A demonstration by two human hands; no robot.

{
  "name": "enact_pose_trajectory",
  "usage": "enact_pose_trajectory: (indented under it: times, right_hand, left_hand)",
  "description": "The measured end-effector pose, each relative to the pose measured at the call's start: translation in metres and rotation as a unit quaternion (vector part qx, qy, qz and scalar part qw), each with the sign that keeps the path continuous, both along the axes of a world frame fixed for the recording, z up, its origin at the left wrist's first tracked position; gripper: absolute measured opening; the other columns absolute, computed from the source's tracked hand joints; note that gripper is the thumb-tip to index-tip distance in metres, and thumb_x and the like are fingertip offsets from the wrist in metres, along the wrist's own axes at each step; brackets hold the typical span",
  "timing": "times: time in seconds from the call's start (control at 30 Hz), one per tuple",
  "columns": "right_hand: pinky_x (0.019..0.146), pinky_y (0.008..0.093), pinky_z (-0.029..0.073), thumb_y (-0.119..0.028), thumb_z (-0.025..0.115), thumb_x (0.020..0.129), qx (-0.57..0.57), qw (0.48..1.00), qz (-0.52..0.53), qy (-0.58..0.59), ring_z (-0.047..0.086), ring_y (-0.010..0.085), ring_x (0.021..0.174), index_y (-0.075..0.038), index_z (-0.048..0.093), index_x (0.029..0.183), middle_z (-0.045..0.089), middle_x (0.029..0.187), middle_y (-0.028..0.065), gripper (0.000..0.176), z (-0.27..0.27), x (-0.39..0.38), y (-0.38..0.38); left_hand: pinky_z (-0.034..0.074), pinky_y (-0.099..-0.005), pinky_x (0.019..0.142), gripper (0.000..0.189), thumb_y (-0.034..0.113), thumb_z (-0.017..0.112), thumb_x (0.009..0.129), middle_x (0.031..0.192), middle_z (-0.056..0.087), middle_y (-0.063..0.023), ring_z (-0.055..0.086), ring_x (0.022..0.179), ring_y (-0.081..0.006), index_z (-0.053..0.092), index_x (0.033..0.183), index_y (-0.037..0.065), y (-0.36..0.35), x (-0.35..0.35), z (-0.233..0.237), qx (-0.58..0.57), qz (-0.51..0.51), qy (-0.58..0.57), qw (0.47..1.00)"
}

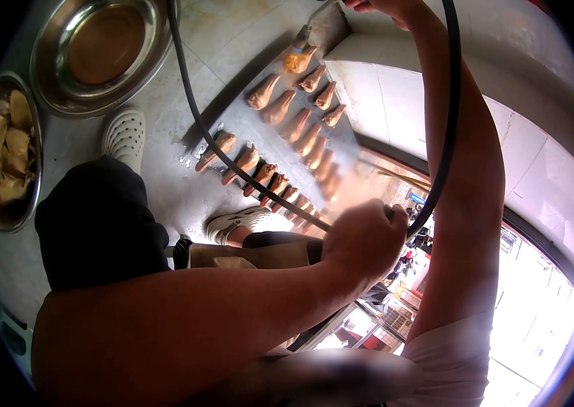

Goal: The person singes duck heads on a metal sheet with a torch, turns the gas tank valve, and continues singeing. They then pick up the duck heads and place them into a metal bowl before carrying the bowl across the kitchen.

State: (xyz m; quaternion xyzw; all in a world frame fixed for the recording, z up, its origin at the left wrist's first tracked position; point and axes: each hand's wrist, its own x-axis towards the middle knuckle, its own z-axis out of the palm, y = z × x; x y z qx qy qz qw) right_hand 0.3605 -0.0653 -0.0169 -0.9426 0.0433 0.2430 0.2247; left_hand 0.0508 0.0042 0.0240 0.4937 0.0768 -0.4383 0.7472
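Observation:
My left hand (368, 237) is closed around a black hose (455, 81), which loops up on both sides of it. At the top edge my right hand (395, 8), partly cut off, grips the handle end of a blowtorch (302, 35). Its metal nozzle points down at a poultry leg (298, 61), which glows orange at the tip. More poultry legs (278, 108) lie in rows on a flat metal tray (236, 122). A further row, including one leg (216, 150), lies along the near edge. Haze blurs the tray's far end.
A round steel bowl (56, 88) stands on the floor at upper left. Below it, a steel basin (37, 136) holds pale yellowish pieces. My feet in light clogs (124, 139) are beside the tray. A tiled wall (395, 102) borders the tray on the right.

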Motion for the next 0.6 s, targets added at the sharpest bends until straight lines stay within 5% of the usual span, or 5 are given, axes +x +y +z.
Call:
enact_pose_trajectory:
  times: [0.6]
  right_hand:
    - [0.046, 0.0278, 0.046, -0.020, 0.068, 0.084, 0.030, 0.998, 0.044, -0.020, 0.059, 0.0145, 0.052, -0.002, 0.065, 0.072, 0.063, 0.062, 0.0069, 0.022, -0.026, 0.015, -0.024]
  left_hand:
    - [0.048, -0.0442, 0.066, 0.047, 0.038, 0.048, 0.093, 0.061, 0.060, -0.0189, 0.062, 0.065, -0.0359, 0.061, 0.074, -0.003, 0.004, 0.001, 0.002, -0.007, 0.010, 0.016, 1.000]
